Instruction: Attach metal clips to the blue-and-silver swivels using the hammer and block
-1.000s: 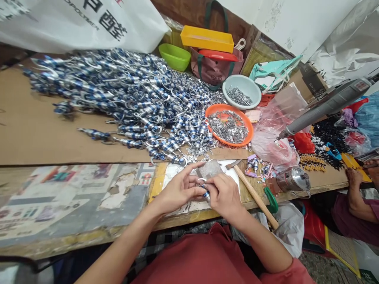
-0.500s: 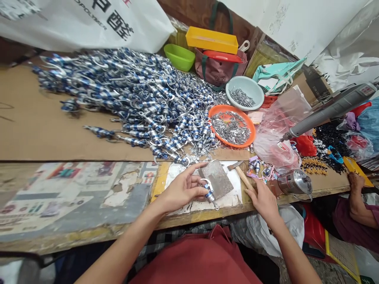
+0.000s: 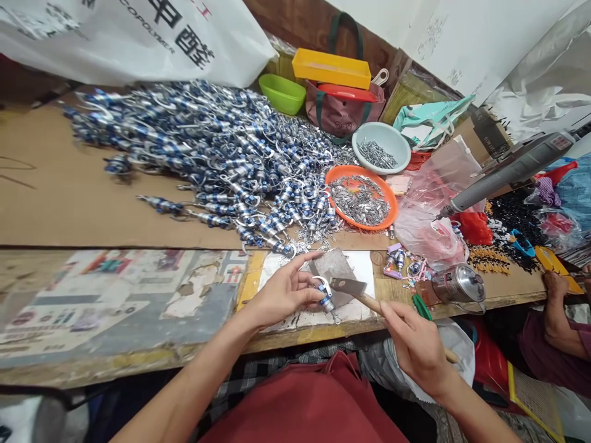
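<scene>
My left hand [image 3: 289, 292] is closed on a small blue-and-silver metal assembly [image 3: 325, 301] with a curved silver hook at its top and a ring at its lower end. Its fingers lie at the left edge of a flat grey metal block [image 3: 339, 266]. My right hand [image 3: 413, 338] is wrapped round the wooden handle of a hammer [image 3: 349, 287]. The hammer's head hangs over the block, just right of the assembly. Beneath the block is a white sheet [image 3: 364, 311] on the bench.
A large heap of similar blue-and-silver assemblies [image 3: 217, 147] covers the cardboard behind. An orange tray [image 3: 392, 212] of small metal pieces and a pale blue bowl [image 3: 402, 152] of pins stand right of it. A grey electric screwdriver [image 3: 512, 173] hangs at right, above a metal pot [image 3: 455, 289].
My right hand has lifted the hammer and swung its head left and down, toward the assembly. A green item beside that hand has come into view. My left hand stays in place.
</scene>
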A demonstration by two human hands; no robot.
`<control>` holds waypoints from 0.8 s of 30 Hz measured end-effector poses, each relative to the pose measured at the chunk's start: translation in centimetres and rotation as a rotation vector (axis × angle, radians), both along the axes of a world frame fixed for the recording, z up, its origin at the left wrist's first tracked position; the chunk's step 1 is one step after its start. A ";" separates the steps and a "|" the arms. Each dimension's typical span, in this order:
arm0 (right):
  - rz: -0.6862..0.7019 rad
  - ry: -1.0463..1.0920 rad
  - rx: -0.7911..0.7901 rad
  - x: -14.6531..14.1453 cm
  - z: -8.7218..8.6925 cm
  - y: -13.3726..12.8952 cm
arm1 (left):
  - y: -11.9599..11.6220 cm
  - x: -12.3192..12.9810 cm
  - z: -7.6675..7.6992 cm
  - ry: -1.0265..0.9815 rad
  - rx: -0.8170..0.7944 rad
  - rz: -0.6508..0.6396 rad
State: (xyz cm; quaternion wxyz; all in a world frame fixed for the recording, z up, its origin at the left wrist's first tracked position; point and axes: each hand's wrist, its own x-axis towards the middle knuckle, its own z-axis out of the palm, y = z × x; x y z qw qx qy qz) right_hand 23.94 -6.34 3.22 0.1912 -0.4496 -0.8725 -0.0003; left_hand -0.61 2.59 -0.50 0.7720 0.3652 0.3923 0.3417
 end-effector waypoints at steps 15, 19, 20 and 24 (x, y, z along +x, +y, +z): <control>-0.094 0.130 -0.076 -1.1 -1.3 -0.1 | 0.1 0.1 0.2 -0.004 0.010 0.017; -0.086 0.141 -0.141 -1.1 -1.9 -0.6 | 0.1 0.1 0.3 -0.004 -0.003 0.023; -0.100 0.167 -0.166 -0.8 -2.2 -0.5 | 0.1 0.1 0.2 0.001 0.000 0.027; -0.306 0.299 -0.172 1.7 -3.8 1.2 | 0.0 -0.2 -0.2 0.119 0.069 0.017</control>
